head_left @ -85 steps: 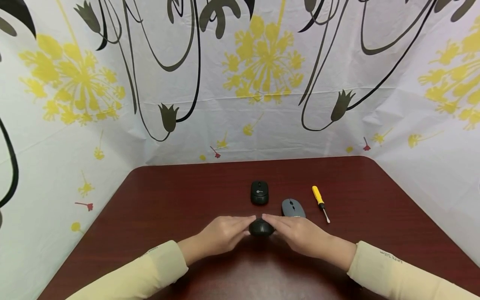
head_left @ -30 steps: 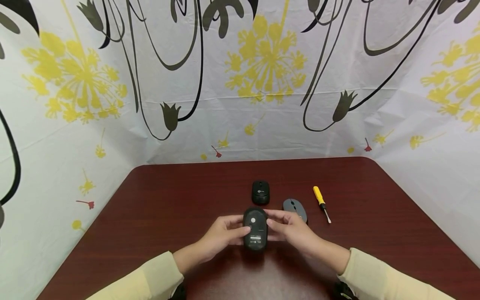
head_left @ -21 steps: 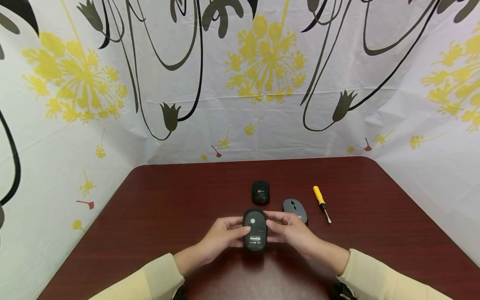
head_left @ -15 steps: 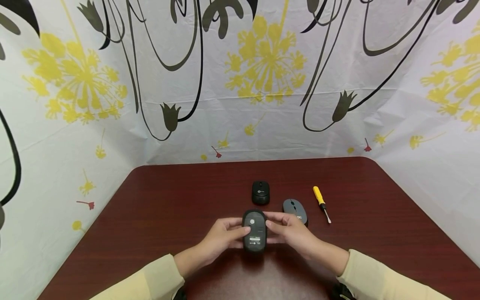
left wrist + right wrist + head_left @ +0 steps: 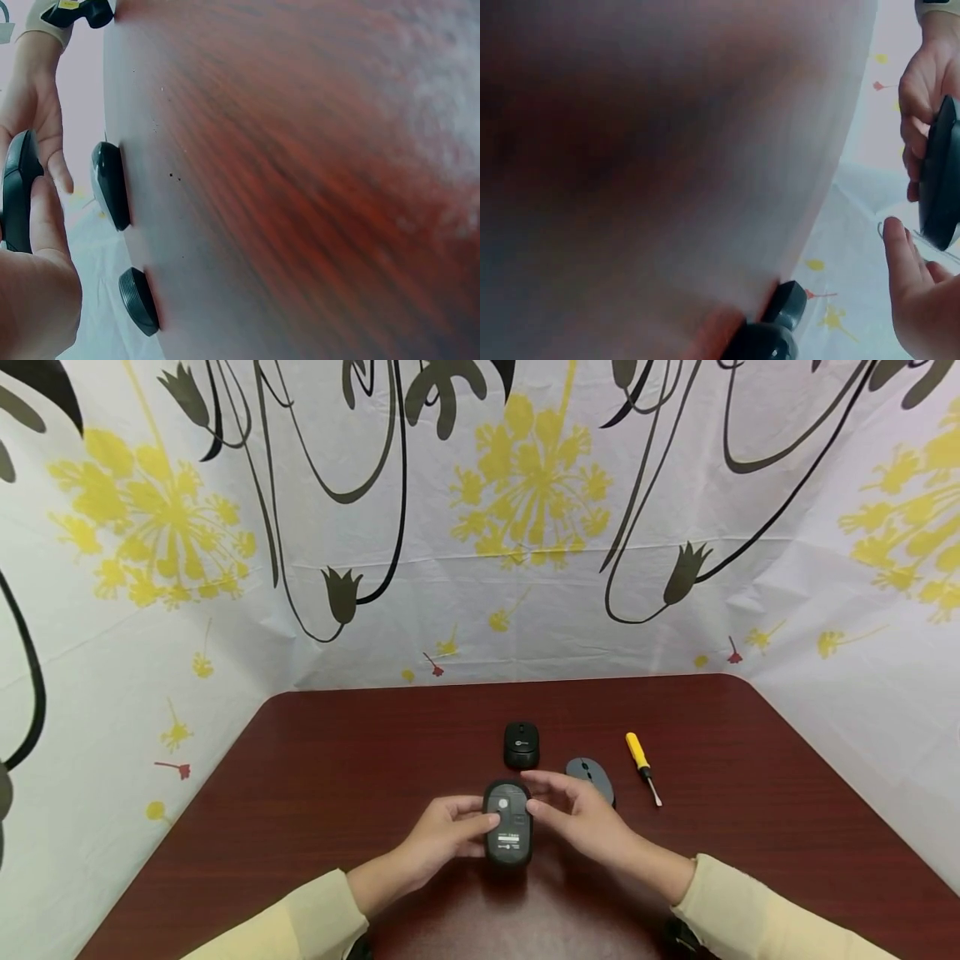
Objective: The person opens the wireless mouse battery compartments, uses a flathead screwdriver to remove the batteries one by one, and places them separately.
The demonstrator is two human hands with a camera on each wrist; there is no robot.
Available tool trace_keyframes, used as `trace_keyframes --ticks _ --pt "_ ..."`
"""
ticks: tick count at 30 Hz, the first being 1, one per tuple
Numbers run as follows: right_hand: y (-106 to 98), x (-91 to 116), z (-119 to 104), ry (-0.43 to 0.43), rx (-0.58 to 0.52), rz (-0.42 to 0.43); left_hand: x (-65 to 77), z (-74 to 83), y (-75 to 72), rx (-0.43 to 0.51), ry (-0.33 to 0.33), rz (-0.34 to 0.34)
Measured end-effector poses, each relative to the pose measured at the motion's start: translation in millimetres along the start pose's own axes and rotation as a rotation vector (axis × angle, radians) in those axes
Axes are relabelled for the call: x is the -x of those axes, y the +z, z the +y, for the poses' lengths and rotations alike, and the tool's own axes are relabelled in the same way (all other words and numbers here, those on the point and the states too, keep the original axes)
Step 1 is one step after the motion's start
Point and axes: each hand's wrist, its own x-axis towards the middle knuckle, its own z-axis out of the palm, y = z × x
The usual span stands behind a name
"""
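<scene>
A black computer mouse (image 5: 508, 835) is held up with its labelled underside facing me. My left hand (image 5: 442, 837) grips it by its left edge, the thumb lying over the underside. Close to its right edge is my right hand (image 5: 585, 822), fingers spread and loosely bent. In the right wrist view the thumb of my right hand (image 5: 926, 300) stands apart from the mouse (image 5: 939, 180). A second black mouse (image 5: 521, 745) lies behind the held one. Partly covered by my right hand is a grey-blue mouse (image 5: 588, 772).
A screwdriver (image 5: 638, 756) with a yellow handle lies to the right of the mice. All this is on a dark red-brown table (image 5: 360, 743) with rounded far corners. White cloth (image 5: 450, 552) printed with flowers hangs behind and at both sides.
The mouse was first low between both hands, then turned to show its underside. My right fingers have since come off its right edge, while my left hand keeps its grip.
</scene>
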Motion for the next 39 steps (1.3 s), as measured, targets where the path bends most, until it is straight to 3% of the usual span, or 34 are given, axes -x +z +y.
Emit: trace_keyframes --ticks 4,9,25,39 --pt "-1.7 -0.9 -1.2 -0.125 0.147 0.016 0.1 0.2 0.8 0.000 -0.007 -0.002" --pt "-2.4 -3.4 -4.5 -0.192 0.206 -0.014 0.4 -0.2 1.6 -0.005 -0.007 -0.007" --pt "-1.1 -8.2 -8.4 -0.151 0.248 -0.070 2.0 -0.8 0.8 0.021 -0.037 -0.019" --pt "3.0 -8.8 -10.0 -0.112 0.269 -0.052 1.3 -4.5 -1.1 0.018 -0.044 -0.006"
